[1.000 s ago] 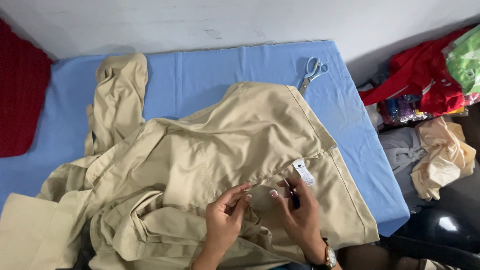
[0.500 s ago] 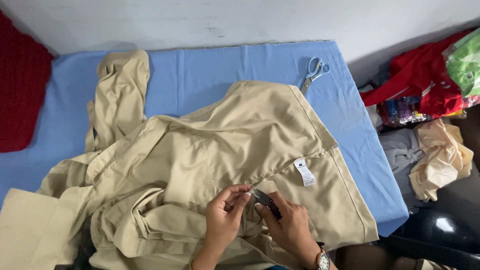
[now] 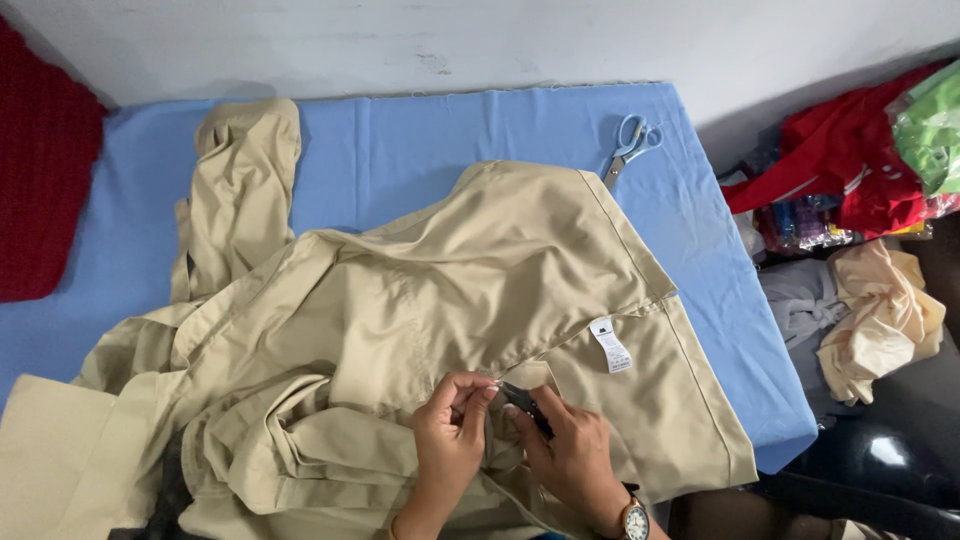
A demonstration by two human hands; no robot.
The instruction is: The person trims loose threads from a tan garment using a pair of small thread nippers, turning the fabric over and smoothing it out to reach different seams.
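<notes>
At the bottom centre of the frame our two hands have drawn together over the khaki cotton garment. A second ago our right hand sat further right, close under the small white sewn-in label; now it has slid left and meets our left hand at a fold just below the middle of the cloth. The work has moved off the label area and onto this seam or fold.

Our left hand is partly closed, thumb and fingertips pinching up a small ridge of the fabric. Our right hand is curled around a small dark tool whose tip points up and left toward that pinch; it looks like a thread snip or seam ripper, though it is too small and too hidden by our fingers for us to be sure. A wristwatch with a round pale dial sits on our right wrist at the bottom edge.

The garment lies spread and rumpled across the blue cloth-covered table, filling the middle and lower left, with one sleeve-like piece reaching up to the upper left. Further back, near the table's upper right corner, a pair of pale-handled scissors lies flat, well apart from our hands. Beyond the right edge we see a heap of red, green and cream fabrics, and at the far left a dark red knitted cloth.
</notes>
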